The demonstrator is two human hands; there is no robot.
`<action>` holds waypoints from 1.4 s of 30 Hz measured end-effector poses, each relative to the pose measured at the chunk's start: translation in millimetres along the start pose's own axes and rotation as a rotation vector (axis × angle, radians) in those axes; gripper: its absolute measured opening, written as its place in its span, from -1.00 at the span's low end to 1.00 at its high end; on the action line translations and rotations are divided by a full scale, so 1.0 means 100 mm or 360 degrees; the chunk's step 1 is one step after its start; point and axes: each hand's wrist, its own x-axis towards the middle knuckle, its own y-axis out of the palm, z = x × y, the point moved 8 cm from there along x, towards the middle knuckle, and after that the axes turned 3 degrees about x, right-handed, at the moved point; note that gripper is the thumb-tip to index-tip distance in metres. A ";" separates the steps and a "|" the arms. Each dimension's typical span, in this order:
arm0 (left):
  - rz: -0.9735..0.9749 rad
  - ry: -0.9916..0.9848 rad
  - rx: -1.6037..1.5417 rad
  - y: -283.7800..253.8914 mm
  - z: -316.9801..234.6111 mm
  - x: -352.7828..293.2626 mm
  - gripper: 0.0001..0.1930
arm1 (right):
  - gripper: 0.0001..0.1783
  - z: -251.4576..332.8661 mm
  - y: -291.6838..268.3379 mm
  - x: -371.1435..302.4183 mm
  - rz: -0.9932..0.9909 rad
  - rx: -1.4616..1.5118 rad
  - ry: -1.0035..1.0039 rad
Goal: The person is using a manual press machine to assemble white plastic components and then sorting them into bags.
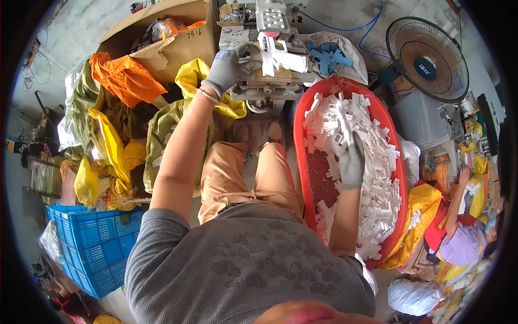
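Observation:
My left hand, in a grey glove, reaches forward to a bench machine. Its fingers are closed at the left end of a white gun-shaped plastic part lying on the machine's bed, below a pale head with a dotted plate. My right hand, also gloved, is over a long red tub heaped with white plastic parts. A white part sticks out from its fingers, which look closed on it; the hand is slightly blurred.
Blue parts lie in a white sack right of the machine. A floor fan stands at the far right. Leftward are a cardboard box, orange cloth, yellow bags and a blue crate. Another person sits at right.

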 end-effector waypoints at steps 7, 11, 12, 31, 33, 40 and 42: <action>-0.0564 -0.0326 -0.0053 -0.60 0.32 -0.81 -0.66 | -0.60 -0.04 1.54 0.90 0.0643 -0.0661 -0.0092; -0.0601 -0.0763 -0.0008 -0.88 0.86 -1.72 -0.70 | -0.60 -0.21 2.08 1.27 0.1016 -0.1276 -0.0311; -0.0604 -0.0878 -0.0051 -0.94 0.87 -1.89 -0.69 | -0.61 -0.26 2.14 1.30 0.1096 -0.1301 -0.0283; -0.0203 -0.1381 0.0492 -0.99 2.12 -3.84 -0.64 | -0.57 0.45 -1.94 -0.66 -0.0284 -0.2468 0.0411; -0.0158 -0.1486 0.0245 -0.82 2.25 -3.89 -0.63 | -0.55 0.77 -2.76 -1.47 -0.0661 -0.2867 0.0434; 0.0004 -0.1413 -0.0258 -0.03 1.97 -3.22 -0.64 | -0.16 0.88 -4.46 -3.47 -0.1759 -0.3132 0.1053; 0.0031 -0.1358 -0.0229 -0.05 1.80 -3.06 -0.64 | -0.10 0.56 -3.97 -3.04 -0.1818 -0.2954 0.0932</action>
